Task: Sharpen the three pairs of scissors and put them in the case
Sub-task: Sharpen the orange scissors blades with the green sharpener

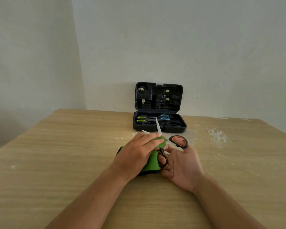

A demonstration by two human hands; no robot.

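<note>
The left hand (pixel 135 154) presses a green sharpener (pixel 153 161) flat at mid-desk, fingers curled over it. The orange-handled scissors (pixel 165 146), blades spread, are gripped through both loops by the right hand (pixel 182 164).

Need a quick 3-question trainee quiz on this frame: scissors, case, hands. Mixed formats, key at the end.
1. True or false: the case is shut.
2. How many pairs of scissors already lie in the case?
3. The right hand holds the orange-handled scissors. What is the left hand pressing on? A) green sharpener B) blue-handled scissors C) case lid

Key: 1 false, it stands open; 2 two, the green-handled scissors and the blue-handled; 3 A.
</note>
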